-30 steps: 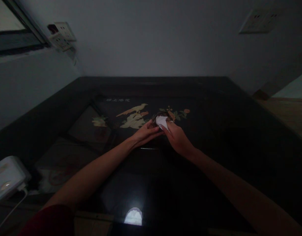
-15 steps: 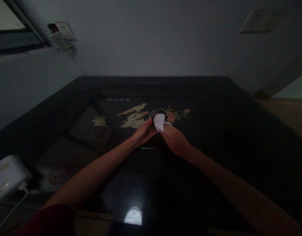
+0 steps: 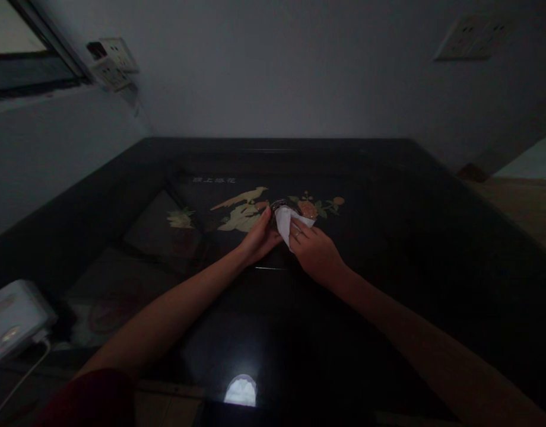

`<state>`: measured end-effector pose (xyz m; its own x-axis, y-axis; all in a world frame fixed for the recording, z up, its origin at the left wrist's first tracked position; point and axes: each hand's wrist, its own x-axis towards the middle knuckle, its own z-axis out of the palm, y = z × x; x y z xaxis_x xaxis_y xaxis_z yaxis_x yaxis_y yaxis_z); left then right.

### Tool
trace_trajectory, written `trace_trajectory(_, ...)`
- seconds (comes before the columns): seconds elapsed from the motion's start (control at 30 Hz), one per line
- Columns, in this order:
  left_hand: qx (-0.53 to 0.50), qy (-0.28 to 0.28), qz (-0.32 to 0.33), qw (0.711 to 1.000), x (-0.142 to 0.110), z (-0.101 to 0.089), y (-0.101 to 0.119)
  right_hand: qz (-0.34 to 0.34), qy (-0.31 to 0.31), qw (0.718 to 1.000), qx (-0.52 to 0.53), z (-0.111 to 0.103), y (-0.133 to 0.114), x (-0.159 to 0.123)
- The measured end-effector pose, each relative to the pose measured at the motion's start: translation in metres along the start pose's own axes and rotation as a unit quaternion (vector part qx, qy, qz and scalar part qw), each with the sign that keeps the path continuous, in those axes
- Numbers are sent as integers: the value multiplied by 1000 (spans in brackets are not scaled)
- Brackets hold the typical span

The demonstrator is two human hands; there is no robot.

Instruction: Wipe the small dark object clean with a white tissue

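Note:
Over the middle of a glossy black tabletop (image 3: 389, 237), my left hand (image 3: 257, 238) is closed on the left side of a dark, shiny round dish (image 3: 281, 203). Its thumb lies along the rim. My right hand (image 3: 318, 254) grips a white tissue (image 3: 283, 226) and presses it against the dish, with the fingers laid over the tissue. Tissue and fingers cover most of the dish, so its inside is hidden. In the dim light I cannot make out exactly what kind of dish it is.
A pale bird-and-flower picture (image 3: 241, 216) decorates the tabletop. At the left edge lies a white box-like device (image 3: 17, 320) with a white cable (image 3: 21, 379). Sockets (image 3: 119, 54) are on the wall behind, and a double socket (image 3: 473, 37) is at upper right.
My right hand has turned so its fingers lie across the tissue, and the tissue now spreads outward over the dish's front. The dish seems tilted differently. My left hand stays nearly in place.

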<state>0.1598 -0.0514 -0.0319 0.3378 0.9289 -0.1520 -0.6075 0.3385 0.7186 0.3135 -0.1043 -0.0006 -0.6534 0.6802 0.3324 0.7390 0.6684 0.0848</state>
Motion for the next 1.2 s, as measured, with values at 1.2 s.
trace_trajectory(1.2, -18, -9, 7, 1000, 2, -6, -2, 22, 44, 997, 59, 16, 0, -1)
